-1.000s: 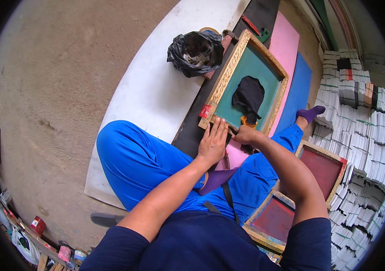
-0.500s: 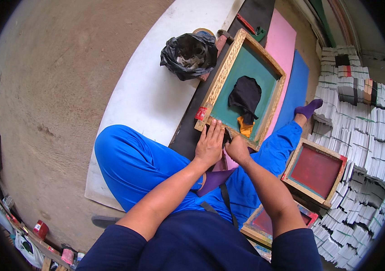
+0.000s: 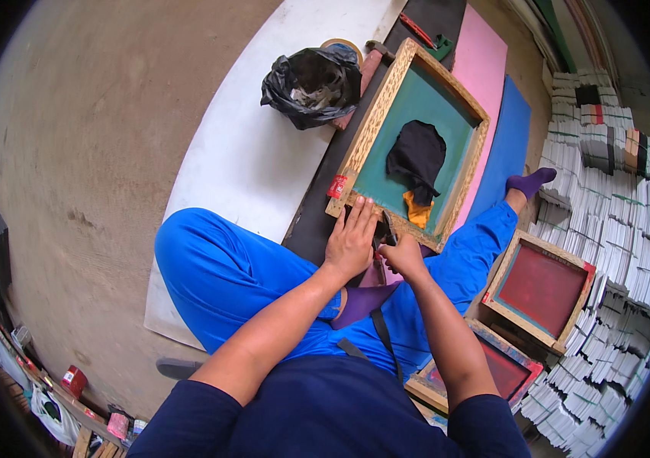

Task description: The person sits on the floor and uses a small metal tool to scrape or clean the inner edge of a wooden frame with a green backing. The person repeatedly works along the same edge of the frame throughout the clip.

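Observation:
A wooden screen-printing frame point(image 3: 377, 114) with green mesh lies aslant in front of me. My left hand point(image 3: 351, 246) rests on its near wooden edge, fingers stretched out together and tips on the wood. Close beside it, my right hand point(image 3: 404, 256) is closed round a dark, slim tool point(image 3: 389, 226) pointing at the same edge. The fingers hide most of this tool, so its kind cannot be told. On the mesh lie a crumpled black cloth point(image 3: 416, 155) and a smaller orange-yellow cloth point(image 3: 417, 209).
A black plastic-lined container point(image 3: 312, 88) and a tape roll point(image 3: 342, 47) stand left of the frame. A hammer point(image 3: 381, 50) and red-handled tool point(image 3: 416, 30) lie beyond. Two red-meshed frames point(image 3: 536, 286) rest at right, beside tall stacks of white paper point(image 3: 611, 229).
My right hand has shifted slightly, and more of the dark tool shows above its fingers. My left hand keeps its place on the frame's edge. The whole view has shifted a little.

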Demonstrator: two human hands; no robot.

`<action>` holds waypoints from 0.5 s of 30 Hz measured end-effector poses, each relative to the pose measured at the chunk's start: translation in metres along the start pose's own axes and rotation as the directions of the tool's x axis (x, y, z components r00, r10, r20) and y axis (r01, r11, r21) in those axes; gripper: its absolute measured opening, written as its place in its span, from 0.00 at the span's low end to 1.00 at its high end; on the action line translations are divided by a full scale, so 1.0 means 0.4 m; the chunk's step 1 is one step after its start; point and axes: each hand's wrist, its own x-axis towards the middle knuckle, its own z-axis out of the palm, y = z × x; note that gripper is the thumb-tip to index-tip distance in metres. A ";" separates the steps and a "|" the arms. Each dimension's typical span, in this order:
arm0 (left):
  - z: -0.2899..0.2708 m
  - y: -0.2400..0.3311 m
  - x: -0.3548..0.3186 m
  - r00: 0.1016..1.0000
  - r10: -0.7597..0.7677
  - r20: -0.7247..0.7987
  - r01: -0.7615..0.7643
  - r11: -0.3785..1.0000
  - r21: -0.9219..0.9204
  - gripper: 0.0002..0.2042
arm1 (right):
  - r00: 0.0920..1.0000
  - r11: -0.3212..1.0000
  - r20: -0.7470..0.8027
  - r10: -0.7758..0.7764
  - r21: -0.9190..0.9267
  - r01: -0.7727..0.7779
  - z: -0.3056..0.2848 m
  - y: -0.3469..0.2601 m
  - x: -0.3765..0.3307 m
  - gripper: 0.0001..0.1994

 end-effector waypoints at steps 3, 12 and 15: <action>0.000 0.000 0.000 1.000 0.008 -0.009 -0.008 1.000 -0.013 0.32 | 0.996 0.997 0.090 0.009 0.078 -0.016 -0.034 0.002 -0.010 0.16; -0.015 -0.007 0.000 1.000 0.007 0.010 -0.006 0.997 -0.083 0.30 | 0.922 0.858 0.386 -0.026 0.483 -0.178 -0.082 -0.029 -0.032 0.17; -0.025 -0.011 0.003 0.998 0.022 -0.056 -0.029 0.993 -0.114 0.23 | 0.905 0.784 0.413 -0.104 0.594 -0.181 -0.049 0.011 -0.016 0.19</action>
